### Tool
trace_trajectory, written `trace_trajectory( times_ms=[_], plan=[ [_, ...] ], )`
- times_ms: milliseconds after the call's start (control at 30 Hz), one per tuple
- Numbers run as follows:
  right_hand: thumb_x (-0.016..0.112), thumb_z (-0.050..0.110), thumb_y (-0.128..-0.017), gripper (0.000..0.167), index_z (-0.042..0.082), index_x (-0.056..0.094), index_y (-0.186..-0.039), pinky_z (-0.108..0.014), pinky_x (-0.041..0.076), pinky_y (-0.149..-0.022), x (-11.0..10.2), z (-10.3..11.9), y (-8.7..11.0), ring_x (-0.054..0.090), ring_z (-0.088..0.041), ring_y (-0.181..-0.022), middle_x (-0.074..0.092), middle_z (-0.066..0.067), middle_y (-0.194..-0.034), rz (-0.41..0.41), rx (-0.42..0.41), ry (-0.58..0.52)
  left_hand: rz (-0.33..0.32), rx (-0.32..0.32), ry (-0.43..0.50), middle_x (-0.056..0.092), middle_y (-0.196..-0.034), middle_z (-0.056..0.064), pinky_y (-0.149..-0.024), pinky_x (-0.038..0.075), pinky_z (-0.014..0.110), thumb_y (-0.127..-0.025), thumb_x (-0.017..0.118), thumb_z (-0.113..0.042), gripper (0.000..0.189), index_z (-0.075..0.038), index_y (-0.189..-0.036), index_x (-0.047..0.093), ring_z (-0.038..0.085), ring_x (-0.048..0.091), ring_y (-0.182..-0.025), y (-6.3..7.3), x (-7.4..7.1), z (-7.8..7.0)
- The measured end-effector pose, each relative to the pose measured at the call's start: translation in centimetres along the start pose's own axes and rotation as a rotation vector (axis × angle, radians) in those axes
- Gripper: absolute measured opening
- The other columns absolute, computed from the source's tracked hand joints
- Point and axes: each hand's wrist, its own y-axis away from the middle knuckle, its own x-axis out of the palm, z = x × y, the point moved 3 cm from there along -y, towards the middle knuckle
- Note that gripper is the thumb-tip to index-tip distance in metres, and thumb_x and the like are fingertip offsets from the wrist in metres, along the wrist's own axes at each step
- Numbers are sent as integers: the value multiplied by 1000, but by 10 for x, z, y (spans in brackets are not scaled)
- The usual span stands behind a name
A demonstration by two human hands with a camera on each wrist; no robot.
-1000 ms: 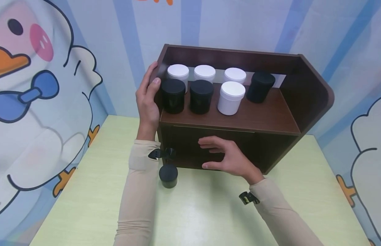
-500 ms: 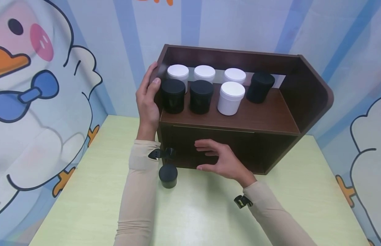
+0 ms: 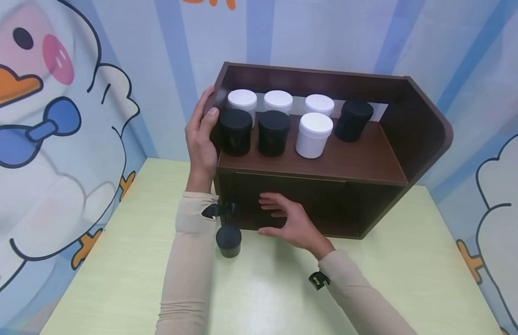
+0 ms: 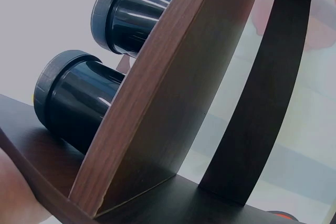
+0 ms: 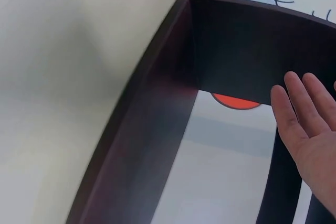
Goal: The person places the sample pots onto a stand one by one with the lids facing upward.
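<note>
A dark brown two-tier shelf (image 3: pixel 368 163) stands on the table. My left hand (image 3: pixel 202 144) holds its left side panel, thumb at the front edge. My right hand (image 3: pixel 292 223) hovers in front of the lower compartment, holding nothing, its fingers and thumb spread apart. Left of it, a lidded black jar (image 3: pixel 229 242) stands on the table, beside my left forearm. On the upper shelf are two black jars (image 3: pixel 235 132) (image 3: pixel 274 133) and a white jar (image 3: pixel 314 136) in front. Behind them stand white jars (image 3: pixel 242 98) and a black jar (image 3: pixel 354 122) at the right.
The pale green table (image 3: pixel 129 260) extends around the shelf. A cartoon-printed backdrop (image 3: pixel 326 37) rises behind and at both sides. In the right wrist view, the lower compartment (image 5: pixel 236 45) has an open back with the backdrop showing through.
My right hand has moved left and slightly down in front of the lower compartment, nearer to the black jar on the table. The left hand and the jars have stayed put.
</note>
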Motion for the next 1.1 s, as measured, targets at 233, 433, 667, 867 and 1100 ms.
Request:
trace_trajectory(
  times_ms=[233,433,667,867,1100],
  plan=[
    [88,20,-77,76,21,51,-143,-44,53,-103,19,-6,-2,61,-22,-129,61,-3,-141,-58,15,-23,-3,-1,4,50,-153,4,-114,42,35,-99,46,-29,54,-15,-150,48,17,48,-139,0,-1,0],
    [88,20,-76,76,21,52,-142,-46,52,-104,33,-7,-5,60,-24,-130,61,-4,-141,-71,28,-64,0,-4,10,50,-153,4,-116,41,38,-98,46,-28,54,-15,-150,48,19,47,-140,-1,-1,1],
    [88,20,-76,74,21,54,-141,-46,51,-104,46,-14,-5,60,-23,-129,62,-3,-140,-90,68,-81,-4,3,7,51,-153,4,-115,41,38,-99,46,-29,54,-16,-150,48,18,48,-140,0,-1,-1],
    [89,18,-74,75,19,54,-141,-45,53,-102,60,-22,-5,62,-22,-127,63,-4,-138,-113,79,-65,-1,-8,5,51,-153,5,-115,41,36,-98,46,-29,53,-16,-150,48,19,47,-140,1,-1,-1],
    [89,19,-73,74,21,55,-139,-46,51,-105,75,-22,-7,62,-21,-127,64,-3,-136,-112,91,-68,1,-15,4,51,-152,4,-114,42,37,-99,46,-30,53,-17,-150,48,19,48,-139,1,-2,-1]
  ],
)
